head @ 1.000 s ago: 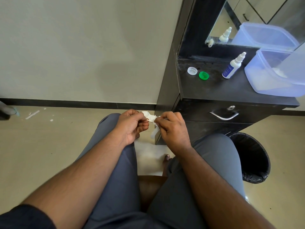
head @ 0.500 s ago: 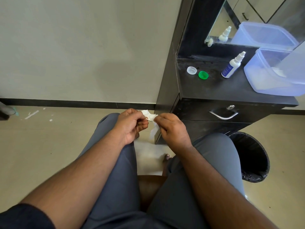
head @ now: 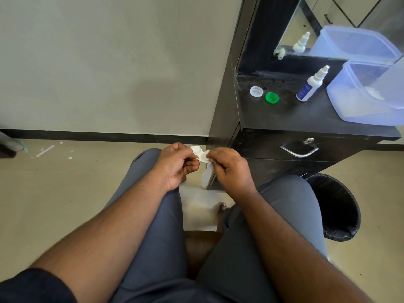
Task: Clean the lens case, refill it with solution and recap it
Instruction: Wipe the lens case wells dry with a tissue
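My left hand (head: 175, 165) pinches the white lens case (head: 200, 153) above my knees while my right hand (head: 229, 169) pinches a tissue (head: 206, 176) against its right-hand well, so I judge I'm mid-wipe. Refilling and recapping remain: the clear cap (head: 256, 91), green cap (head: 272, 97) and solution bottle (head: 310, 85) sit untouched on the dresser (head: 306, 119). Compared with a second ago, the case's wells show more plainly between my hands.
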`<state>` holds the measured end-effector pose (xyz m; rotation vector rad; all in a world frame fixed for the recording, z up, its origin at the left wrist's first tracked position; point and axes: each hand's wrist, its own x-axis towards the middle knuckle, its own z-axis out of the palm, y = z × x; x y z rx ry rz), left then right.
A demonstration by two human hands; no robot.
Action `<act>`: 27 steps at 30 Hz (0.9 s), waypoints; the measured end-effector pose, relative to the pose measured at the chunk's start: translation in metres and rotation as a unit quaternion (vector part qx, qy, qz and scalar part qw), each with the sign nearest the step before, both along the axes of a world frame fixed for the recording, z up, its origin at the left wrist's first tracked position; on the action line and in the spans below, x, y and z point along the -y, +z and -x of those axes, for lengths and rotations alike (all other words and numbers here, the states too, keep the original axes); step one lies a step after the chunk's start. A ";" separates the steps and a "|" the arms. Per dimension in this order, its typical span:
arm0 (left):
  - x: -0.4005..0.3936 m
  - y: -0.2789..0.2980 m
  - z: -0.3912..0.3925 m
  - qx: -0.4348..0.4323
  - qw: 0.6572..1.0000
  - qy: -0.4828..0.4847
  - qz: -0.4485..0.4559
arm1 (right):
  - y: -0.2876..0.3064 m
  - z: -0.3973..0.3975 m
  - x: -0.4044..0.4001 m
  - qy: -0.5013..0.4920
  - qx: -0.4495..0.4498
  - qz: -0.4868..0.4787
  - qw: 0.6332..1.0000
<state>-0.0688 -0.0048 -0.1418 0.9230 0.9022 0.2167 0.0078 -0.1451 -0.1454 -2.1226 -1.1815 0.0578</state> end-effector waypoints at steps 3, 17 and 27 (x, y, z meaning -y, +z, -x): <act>0.000 0.000 0.000 0.003 1.000 0.002 -0.007 | -0.002 0.001 0.000 0.008 0.006 0.003 1.000; 0.001 -0.001 0.000 0.013 1.000 0.009 -0.023 | -0.001 0.003 0.000 0.005 0.009 0.003 1.000; 0.004 -0.005 0.000 0.025 0.994 -0.054 -0.093 | -0.002 0.002 0.000 -0.018 -0.029 -0.001 0.999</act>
